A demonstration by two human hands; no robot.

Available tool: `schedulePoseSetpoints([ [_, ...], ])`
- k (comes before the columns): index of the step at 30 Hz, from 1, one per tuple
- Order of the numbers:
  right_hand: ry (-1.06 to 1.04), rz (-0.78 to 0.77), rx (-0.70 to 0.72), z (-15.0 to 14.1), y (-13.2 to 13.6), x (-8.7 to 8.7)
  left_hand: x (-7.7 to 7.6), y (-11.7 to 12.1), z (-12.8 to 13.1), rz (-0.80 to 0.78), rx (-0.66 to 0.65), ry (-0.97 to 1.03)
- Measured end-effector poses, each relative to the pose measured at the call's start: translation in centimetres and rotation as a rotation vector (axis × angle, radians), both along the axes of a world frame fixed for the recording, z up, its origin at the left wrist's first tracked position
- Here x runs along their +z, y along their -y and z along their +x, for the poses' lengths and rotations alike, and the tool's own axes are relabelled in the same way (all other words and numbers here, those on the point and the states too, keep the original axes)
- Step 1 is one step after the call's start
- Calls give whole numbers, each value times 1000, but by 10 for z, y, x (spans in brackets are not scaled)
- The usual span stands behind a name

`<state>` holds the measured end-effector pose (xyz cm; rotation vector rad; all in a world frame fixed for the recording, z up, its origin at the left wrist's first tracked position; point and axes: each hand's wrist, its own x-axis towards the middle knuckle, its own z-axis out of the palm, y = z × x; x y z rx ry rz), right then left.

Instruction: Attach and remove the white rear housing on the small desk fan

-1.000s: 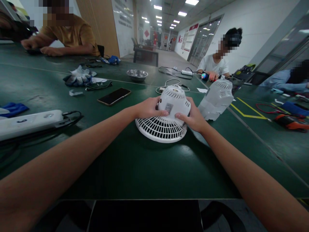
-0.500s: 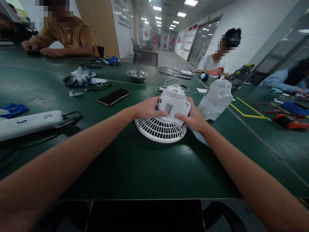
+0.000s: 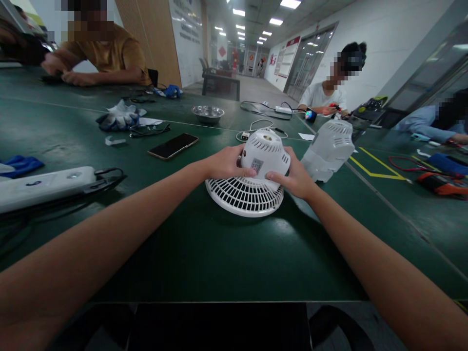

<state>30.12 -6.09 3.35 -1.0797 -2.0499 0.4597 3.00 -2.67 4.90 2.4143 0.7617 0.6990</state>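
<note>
A white fan head (image 3: pixel 268 146) rests grille-down on the green table, its slotted motor housing facing up with a small grey label on it. Gripping the housing from the left is my left hand (image 3: pixel 234 163), thumb laid across the lower front. My right hand (image 3: pixel 294 175) clasps the other side, its thumb pressed near the base of the housing. Below the thumbs the round grille (image 3: pixel 244 197) spreads out flat. Just right of my right hand stands a white plastic fan base (image 3: pixel 329 148). Most fingers of both hands are hidden behind the housing.
Left of the fan lie a phone (image 3: pixel 173 146), a white power strip (image 3: pixel 47 187) and gloves (image 3: pixel 119 117). A metal bowl (image 3: pixel 207 113) and a white cable (image 3: pixel 252 129) are beyond it. An orange-black tool (image 3: pixel 442 184) lies far right. Other people sit around the table.
My hands and the fan head keep almost the same place and hold. Across the table, the people's hands have shifted slightly.
</note>
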Motion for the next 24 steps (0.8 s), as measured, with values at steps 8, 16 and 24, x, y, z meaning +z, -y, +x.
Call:
schedulePoseSetpoints([
  [8,-5,-36,-23,-3,3,1,-4,-4,-1,4,-10,5],
  [16,7,26,-60,-7,3,-1,0,-1,1,-110,31,-103],
  [24,0,49,-83,-10,7,0,4,2,2,-194,74,-190],
])
